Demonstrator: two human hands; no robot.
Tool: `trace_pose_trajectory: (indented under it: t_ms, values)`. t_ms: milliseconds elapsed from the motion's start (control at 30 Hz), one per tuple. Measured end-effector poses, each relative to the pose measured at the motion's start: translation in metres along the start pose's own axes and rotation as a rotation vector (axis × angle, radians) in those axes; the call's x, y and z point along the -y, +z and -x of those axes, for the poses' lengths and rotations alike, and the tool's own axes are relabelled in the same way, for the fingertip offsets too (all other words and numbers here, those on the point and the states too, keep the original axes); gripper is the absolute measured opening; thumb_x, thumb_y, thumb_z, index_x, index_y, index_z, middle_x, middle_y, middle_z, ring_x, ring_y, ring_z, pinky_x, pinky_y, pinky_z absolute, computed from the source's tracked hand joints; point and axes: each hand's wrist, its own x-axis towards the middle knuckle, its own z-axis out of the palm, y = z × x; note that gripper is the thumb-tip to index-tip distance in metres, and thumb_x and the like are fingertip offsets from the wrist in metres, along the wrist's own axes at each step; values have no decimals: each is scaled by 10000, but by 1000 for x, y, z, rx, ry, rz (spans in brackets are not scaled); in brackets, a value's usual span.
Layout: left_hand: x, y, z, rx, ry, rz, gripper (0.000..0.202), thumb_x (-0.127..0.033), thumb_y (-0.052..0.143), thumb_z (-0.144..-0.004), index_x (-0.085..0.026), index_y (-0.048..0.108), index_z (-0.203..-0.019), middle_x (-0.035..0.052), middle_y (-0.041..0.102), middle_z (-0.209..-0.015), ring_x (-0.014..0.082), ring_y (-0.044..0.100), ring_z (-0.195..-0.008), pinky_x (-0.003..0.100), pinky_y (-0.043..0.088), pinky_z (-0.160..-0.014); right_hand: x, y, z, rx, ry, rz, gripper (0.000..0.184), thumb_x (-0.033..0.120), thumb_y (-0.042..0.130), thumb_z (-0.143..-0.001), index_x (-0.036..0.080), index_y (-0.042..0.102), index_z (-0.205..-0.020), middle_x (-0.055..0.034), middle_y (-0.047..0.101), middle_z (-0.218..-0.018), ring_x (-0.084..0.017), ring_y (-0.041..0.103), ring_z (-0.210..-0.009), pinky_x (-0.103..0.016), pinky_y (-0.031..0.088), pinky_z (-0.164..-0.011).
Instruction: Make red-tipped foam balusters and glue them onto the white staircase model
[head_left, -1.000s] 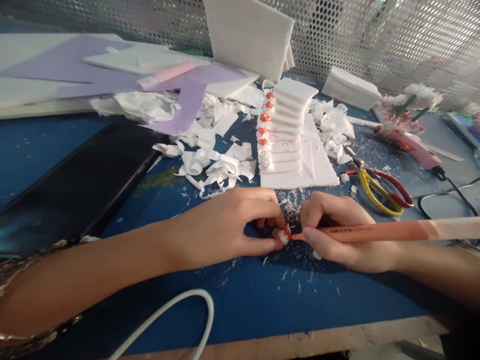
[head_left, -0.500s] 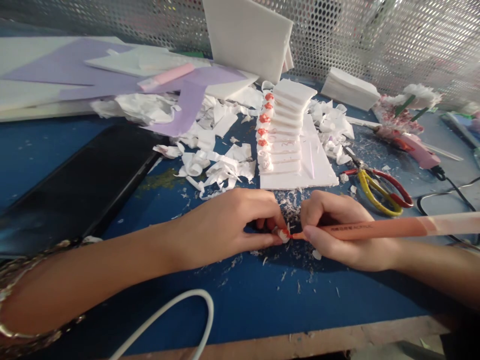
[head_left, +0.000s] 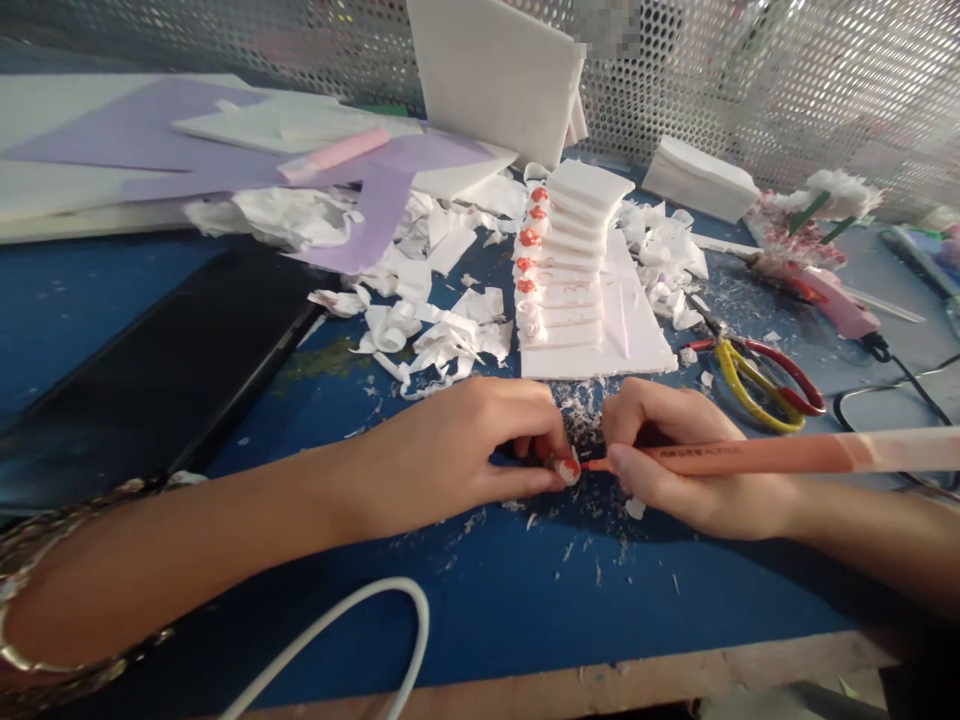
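Note:
Between the thumb and fingers of my left hand [head_left: 480, 440] is a small white piece [head_left: 568, 470] with orange-red colour on its end; the rest of it is hidden by the fingers. My right hand [head_left: 682, 465] grips an orange acrylic marker [head_left: 757, 455] close to its tip. That tip points left at the coloured end, touching it or just beside it. Beyond the hands, a row of white foam strips [head_left: 574, 260] lies on a white board [head_left: 637, 330]. Several strips carry orange-red tips at their left ends, and the nearest ones have white, curled ends.
Crumpled white paper scraps [head_left: 442, 330] lie left of the strips. Red-and-yellow handled pliers [head_left: 765, 385] and a pink glue gun [head_left: 832, 300] are at right. A black phone-like slab [head_left: 165, 360] lies at left, and a white cable [head_left: 360, 610] loops in front.
The marker tip has drawn back slightly to the right from the small white piece, and more orange-red shows on its end. My left hand has stayed nearly still.

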Motion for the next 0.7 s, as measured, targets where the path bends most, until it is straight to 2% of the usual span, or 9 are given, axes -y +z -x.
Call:
trace_pose_trajectory:
  t_ms: [700]
  values:
    - [-1, 0, 0, -5, -4, -46, 64, -223, 575, -794, -160, 582, -782, -4, 596, -766, 97, 543, -682, 182, 392, -591, 0, 0, -1, 39, -59, 2, 146, 168, 523, -765, 165, 416, -666, 40, 454, -575, -44, 391, -493, -173, 331, -461]
